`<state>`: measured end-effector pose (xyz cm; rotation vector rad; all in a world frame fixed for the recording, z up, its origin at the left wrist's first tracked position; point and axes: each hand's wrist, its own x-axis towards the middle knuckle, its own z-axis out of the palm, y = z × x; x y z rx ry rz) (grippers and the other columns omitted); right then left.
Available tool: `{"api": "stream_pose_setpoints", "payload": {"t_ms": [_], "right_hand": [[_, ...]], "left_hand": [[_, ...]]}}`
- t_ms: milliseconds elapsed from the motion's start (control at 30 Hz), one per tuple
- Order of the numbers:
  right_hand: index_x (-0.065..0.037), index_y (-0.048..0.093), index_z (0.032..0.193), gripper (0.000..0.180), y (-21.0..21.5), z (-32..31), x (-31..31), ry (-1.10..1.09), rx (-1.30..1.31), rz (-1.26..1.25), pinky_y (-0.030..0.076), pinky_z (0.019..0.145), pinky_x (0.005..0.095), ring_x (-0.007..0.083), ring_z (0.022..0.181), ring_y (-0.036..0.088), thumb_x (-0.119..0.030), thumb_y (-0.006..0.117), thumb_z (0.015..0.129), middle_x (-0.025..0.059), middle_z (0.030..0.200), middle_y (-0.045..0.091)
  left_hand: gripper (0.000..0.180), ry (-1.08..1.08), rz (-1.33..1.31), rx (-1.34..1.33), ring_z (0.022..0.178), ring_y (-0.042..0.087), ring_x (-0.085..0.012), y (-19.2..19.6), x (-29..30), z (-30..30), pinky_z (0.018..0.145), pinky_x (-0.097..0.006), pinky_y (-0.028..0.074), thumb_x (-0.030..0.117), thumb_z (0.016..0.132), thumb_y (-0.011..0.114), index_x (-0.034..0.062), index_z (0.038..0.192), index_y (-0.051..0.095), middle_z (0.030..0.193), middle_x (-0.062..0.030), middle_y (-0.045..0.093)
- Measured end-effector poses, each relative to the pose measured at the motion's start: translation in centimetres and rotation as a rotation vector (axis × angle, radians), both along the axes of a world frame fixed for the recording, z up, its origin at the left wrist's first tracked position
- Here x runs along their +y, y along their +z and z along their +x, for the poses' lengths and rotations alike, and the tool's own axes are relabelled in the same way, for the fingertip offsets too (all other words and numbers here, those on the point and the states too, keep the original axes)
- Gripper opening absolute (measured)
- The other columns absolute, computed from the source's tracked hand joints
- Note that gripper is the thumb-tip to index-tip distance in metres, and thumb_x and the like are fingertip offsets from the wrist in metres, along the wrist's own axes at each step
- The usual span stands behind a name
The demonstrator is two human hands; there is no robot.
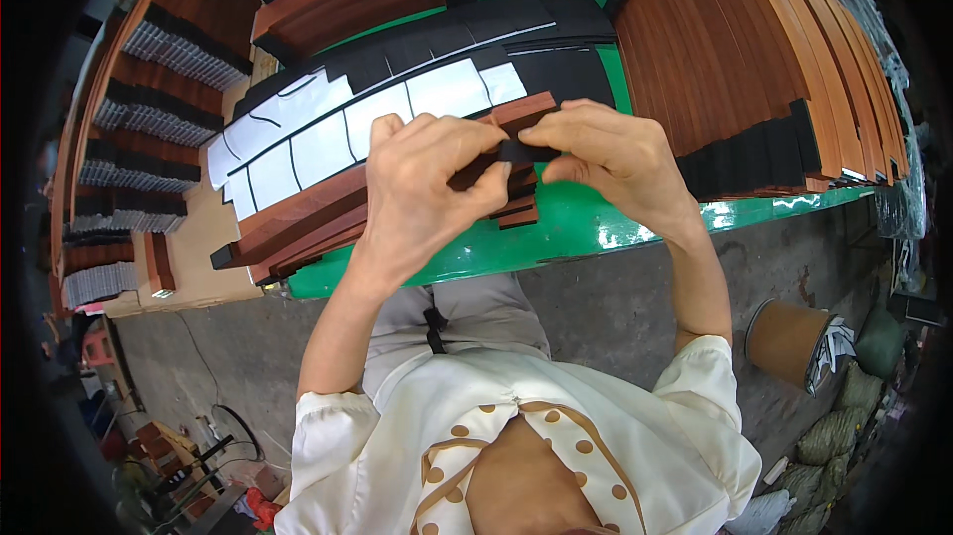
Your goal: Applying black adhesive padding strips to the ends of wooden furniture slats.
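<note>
A small black piece (524,150) is pinched between both my hands over the green table (596,222). My left hand (422,173) has its thumb and forefinger closed on its left side. From the other side my right hand (625,163) grips it the same way. Right beneath my hands lie several red-brown wood-look strips (313,217), some with black ends; my fingers hide part of them. I cannot tell whether the black piece touches a strip. Just beyond are white sheets (377,113) with black lines across them, and black sheets (427,44) behind.
Tall stacks of brown strips (705,39) with black ends stand at the right. More stacked strips (164,108) rest on a brown board (204,247) at the left. Further brown boards (357,4) are at the back. A brown drum (784,344) and sacks (829,436) stand on the floor, lower right.
</note>
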<state>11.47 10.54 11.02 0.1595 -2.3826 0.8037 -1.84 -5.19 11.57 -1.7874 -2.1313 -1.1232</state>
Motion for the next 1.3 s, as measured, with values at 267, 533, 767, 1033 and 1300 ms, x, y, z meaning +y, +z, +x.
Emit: {"api": "stream_pose_setpoints", "payload": {"t_ms": [267, 533, 767, 1033, 1300], "right_hand": [[-0.003, 0.065, 0.096, 0.031, -0.8, -0.7, -0.5, -0.042, 0.089, 0.122, 0.051, 0.081, 0.0383, 0.0265, 0.079, 0.063, 0.0, 0.071, 0.067, 0.0099, 0.087, 0.064], [-0.008, 0.068, 0.093, 0.025, -1.1, -2.6, 2.6, -0.165, 0.039, 0.243, 0.051, 0.068, 0.0318, 0.0208, 0.08, 0.059, -0.002, 0.068, 0.068, 0.0038, 0.088, 0.064], [-0.01, 0.069, 0.091, 0.023, -1.4, -3.1, 2.6, -0.106, -0.074, 0.202, 0.05, 0.068, 0.0306, 0.019, 0.078, 0.058, -0.004, 0.068, 0.069, 0.0007, 0.087, 0.064], [-0.01, 0.069, 0.089, 0.02, -1.5, -3.3, 2.6, -0.102, -0.098, 0.22, 0.049, 0.067, 0.031, 0.0186, 0.078, 0.057, -0.007, 0.068, 0.07, 0.0002, 0.087, 0.063], [-0.008, 0.068, 0.091, 0.024, -1.6, -3.4, 2.6, -0.081, -0.045, 0.24, 0.048, 0.063, 0.0298, 0.0177, 0.076, 0.057, -0.002, 0.068, 0.068, 0.0005, 0.084, 0.061]], "left_hand": [[0.023, 0.026, 0.089, 0.05, 0.066, 0.052, -0.0131, -1.4, -0.1, -0.2, 0.064, -0.032, 0.028, 0.017, 0.062, 0.076, 0.011, 0.081, 0.066, 0.077, 0.0028, 0.064], [0.031, 0.199, -0.055, 0.06, 0.08, 0.053, -0.0162, -2.6, 1.2, -1.0, 0.074, -0.033, 0.029, 0.026, 0.069, 0.076, 0.0093, 0.093, 0.066, 0.084, 0.0003, 0.062], [0.018, 0.242, -0.108, 0.032, 0.071, 0.052, -0.0131, -2.9, 1.7, -0.9, 0.071, -0.033, 0.028, 0.023, 0.072, 0.073, 0.0119, 0.085, 0.068, 0.081, 0.005, 0.063], [0.016, 0.255, -0.088, 0.026, 0.067, 0.051, -0.0128, -3.2, 1.8, -0.9, 0.07, -0.033, 0.027, 0.023, 0.073, 0.073, 0.0118, 0.083, 0.068, 0.079, 0.0054, 0.064], [0.015, 0.259, -0.086, 0.042, 0.069, 0.052, -0.0126, -3.2, 1.7, -0.9, 0.071, -0.034, 0.028, 0.022, 0.073, 0.072, 0.0117, 0.083, 0.068, 0.08, 0.0054, 0.064]]}}
